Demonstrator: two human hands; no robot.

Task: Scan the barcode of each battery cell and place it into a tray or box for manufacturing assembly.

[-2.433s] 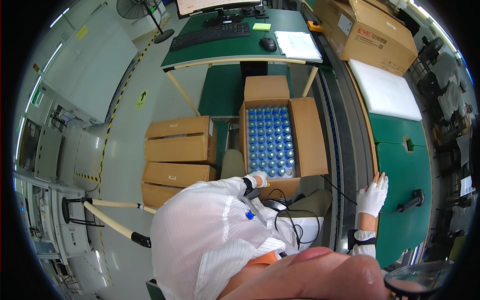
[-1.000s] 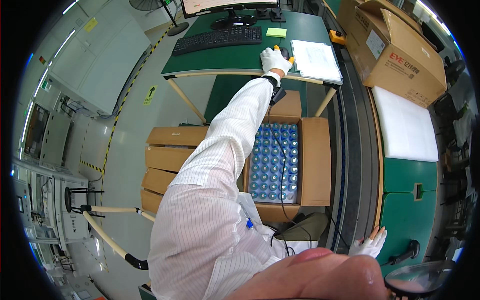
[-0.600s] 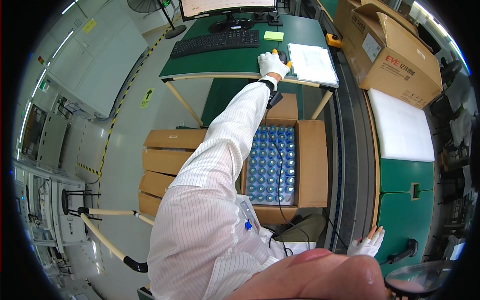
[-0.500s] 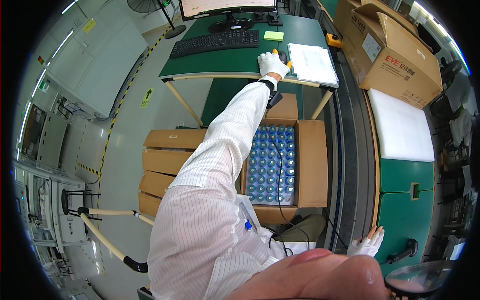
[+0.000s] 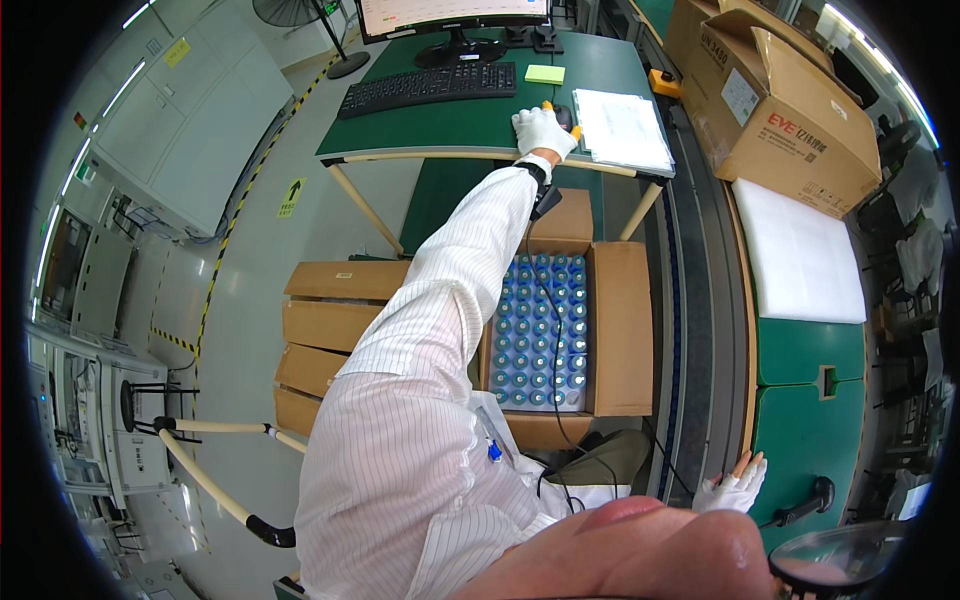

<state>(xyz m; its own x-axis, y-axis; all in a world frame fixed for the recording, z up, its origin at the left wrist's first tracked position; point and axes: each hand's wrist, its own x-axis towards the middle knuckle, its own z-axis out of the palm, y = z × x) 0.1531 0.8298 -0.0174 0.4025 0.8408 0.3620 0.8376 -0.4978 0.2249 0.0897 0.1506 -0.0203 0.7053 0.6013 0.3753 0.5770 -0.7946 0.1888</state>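
My left hand (image 5: 541,132), in a white glove with bare fingertips, lies over a dark computer mouse (image 5: 563,117) on the green desk. The mouse shows between its fingers, which curve around it. A dark band with a cable circles the left wrist. My right hand (image 5: 735,487), also gloved, rests open at the edge of the green bench (image 5: 805,430), its fingers apart and holding nothing I can see. Close beside it lies a black handheld scanner (image 5: 808,500). Beneath my left forearm, an open cardboard box (image 5: 620,330) holds rows of blue-topped cylindrical cells (image 5: 540,328).
A keyboard (image 5: 428,88), a monitor (image 5: 455,18), a yellow-green note pad (image 5: 544,74) and papers (image 5: 622,130) occupy the desk. A conveyor track (image 5: 695,300) runs along the right. Beyond it are a large carton (image 5: 800,140) and a white foam sheet (image 5: 800,255).
The view has shifted very slightly. My left hand stays on the mouse and my right hand stays at the bench edge.
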